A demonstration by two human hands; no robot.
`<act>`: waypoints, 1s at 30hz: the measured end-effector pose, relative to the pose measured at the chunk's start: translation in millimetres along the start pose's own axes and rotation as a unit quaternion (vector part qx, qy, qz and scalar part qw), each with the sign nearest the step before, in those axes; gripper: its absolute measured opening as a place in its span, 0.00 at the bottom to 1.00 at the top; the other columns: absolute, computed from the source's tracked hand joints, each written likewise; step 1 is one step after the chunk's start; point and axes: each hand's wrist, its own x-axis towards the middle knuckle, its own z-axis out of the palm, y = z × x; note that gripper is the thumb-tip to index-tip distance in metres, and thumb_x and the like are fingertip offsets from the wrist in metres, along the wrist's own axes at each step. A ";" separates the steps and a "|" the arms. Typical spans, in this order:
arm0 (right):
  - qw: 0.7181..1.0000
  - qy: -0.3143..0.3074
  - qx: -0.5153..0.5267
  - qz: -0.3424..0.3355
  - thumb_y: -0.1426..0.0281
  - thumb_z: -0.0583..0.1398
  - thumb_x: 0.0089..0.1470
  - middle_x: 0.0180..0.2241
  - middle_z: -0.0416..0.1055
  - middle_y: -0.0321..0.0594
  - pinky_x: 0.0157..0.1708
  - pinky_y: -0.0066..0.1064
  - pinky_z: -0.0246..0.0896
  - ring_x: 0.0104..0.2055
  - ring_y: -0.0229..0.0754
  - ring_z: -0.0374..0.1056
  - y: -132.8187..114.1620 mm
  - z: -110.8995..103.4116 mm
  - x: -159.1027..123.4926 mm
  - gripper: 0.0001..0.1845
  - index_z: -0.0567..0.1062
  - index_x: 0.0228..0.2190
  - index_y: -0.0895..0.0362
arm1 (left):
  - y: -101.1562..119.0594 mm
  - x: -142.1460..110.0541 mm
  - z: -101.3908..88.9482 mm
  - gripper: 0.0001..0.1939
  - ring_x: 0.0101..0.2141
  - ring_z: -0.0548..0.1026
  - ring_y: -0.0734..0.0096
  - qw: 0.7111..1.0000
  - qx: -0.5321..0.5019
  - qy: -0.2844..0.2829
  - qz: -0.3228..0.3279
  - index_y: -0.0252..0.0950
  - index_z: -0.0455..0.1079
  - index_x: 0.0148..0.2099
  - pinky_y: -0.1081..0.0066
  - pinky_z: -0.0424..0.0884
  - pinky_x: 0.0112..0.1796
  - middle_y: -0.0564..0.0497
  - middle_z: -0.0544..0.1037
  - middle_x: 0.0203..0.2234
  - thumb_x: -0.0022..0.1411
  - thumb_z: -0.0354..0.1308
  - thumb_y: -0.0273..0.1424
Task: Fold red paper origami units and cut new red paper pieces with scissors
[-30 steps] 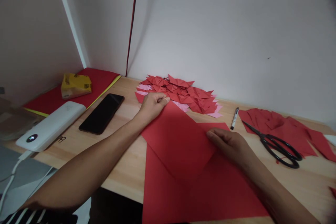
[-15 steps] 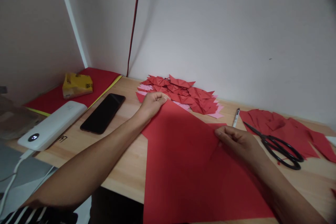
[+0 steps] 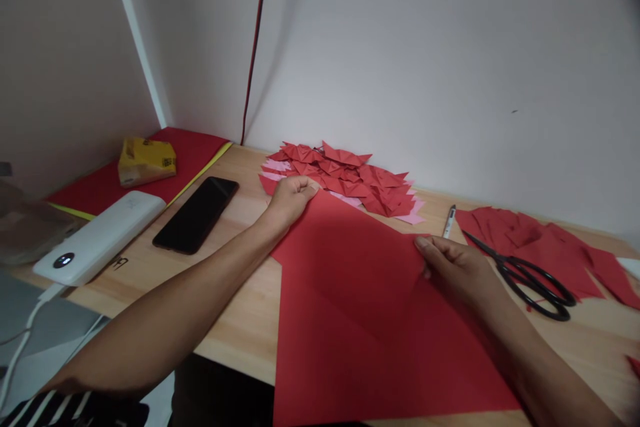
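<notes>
A large red sheet of paper spans the table's front edge, and its lower end reaches past the edge. Pinched at its far left corner is my left hand, thumb against fingers. My right hand grips the sheet's right side between thumb and fingertips. The sheet is raised at the far side, and more red paper lies beneath it. Just beyond my left hand sits a heap of folded red and pink paper shapes. Black-handled scissors lie right of my right hand, near a white pen.
At the right, loose red paper pieces lie under the scissors' tip. On the left are a black phone, a white power bank with a cable, and a yellow packet on red and yellow sheets. A wall stands behind.
My right hand has shifted slightly to the right with the paper's edge. My left hand keeps its hold at the far corner, almost unmoved.
</notes>
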 end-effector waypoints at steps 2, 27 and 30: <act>1.000 0.002 0.001 0.001 0.49 0.56 0.54 0.14 0.61 0.34 0.17 0.26 0.42 0.17 0.33 0.51 0.9 -0.6 0.5 0.28 0.67 0.14 0.57 | 0.0 -0.1 0.1 0.10 0.20 0.65 0.76 1.000 0.000 0.000 0.000 0.33 0.67 0.26 0.75 0.58 0.23 0.54 0.70 0.18 0.52 0.57 0.35; 1.000 0.016 0.001 -0.011 0.52 0.55 0.55 0.17 0.61 0.33 0.21 0.27 0.47 0.20 0.34 0.54 12.0 -11.9 8.3 0.23 0.68 0.20 0.56 | 5.3 -5.2 4.2 0.10 0.21 0.64 0.78 0.999 -0.038 -0.032 -0.002 0.33 0.67 0.28 0.77 0.57 0.23 0.55 0.69 0.20 0.54 0.58 0.35; 1.000 0.030 -0.005 -0.006 0.52 0.55 0.56 0.16 0.62 0.33 0.21 0.27 0.47 0.19 0.34 0.53 9.0 -10.4 5.8 0.25 0.67 0.17 0.56 | 5.4 -4.4 3.2 0.09 0.20 0.63 0.79 0.999 -0.041 -0.026 0.003 0.33 0.66 0.27 0.77 0.56 0.23 0.56 0.68 0.19 0.54 0.58 0.34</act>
